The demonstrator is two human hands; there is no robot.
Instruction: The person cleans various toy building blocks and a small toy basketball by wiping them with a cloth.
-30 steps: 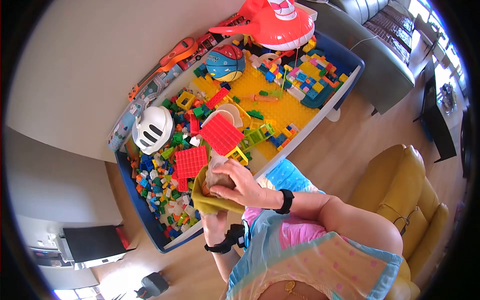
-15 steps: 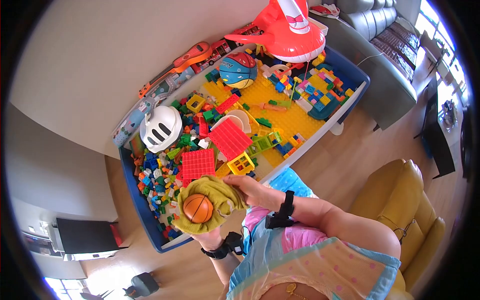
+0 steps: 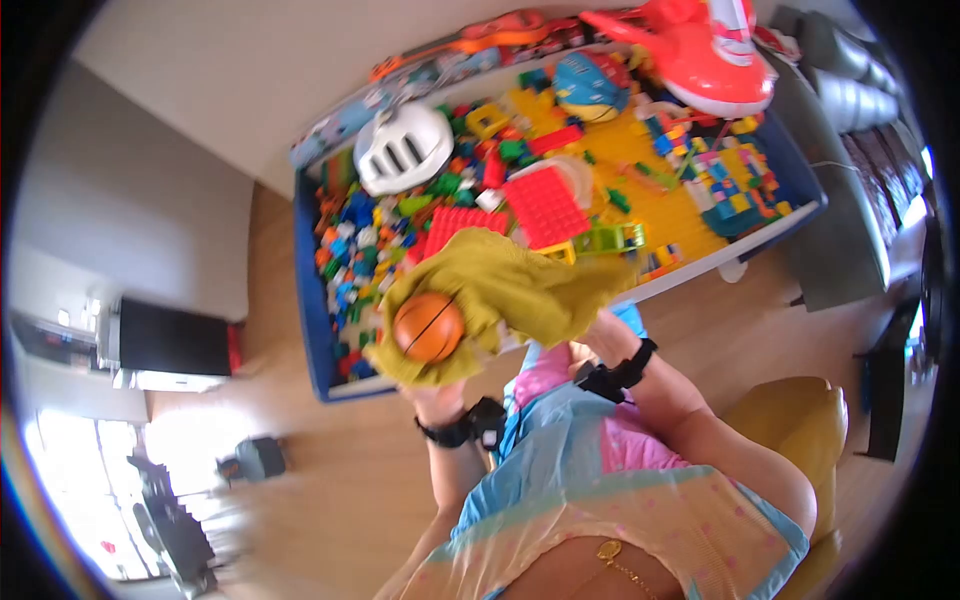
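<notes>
A small orange basketball (image 3: 428, 327) sits on an olive-green cloth (image 3: 520, 290). My left hand (image 3: 436, 402) supports the ball from below through the cloth; its fingers are mostly hidden. To the right, my right hand (image 3: 603, 337) grips the cloth, which stretches out sideways from the ball; its fingertips are behind the fabric. Both hands are above the near edge of a blue-and-white play table (image 3: 307, 320) full of toy bricks. Just beyond the cloth lie a red baseplate (image 3: 545, 206) and a second red plate (image 3: 465, 222), partly covered by the cloth.
A white helmet-like toy (image 3: 405, 148), a blue-and-red ball (image 3: 590, 87) and a red inflatable toy (image 3: 705, 60) are on the table. An orange toy guitar (image 3: 490, 33) lies along the wall. A grey sofa (image 3: 830, 190) stands at right, a yellow chair (image 3: 790, 430) beside me.
My right hand has moved right, drawing the cloth out into a long stretch. The ball stays on the cloth over my left hand. The view has shifted, so the table appears higher and further right.
</notes>
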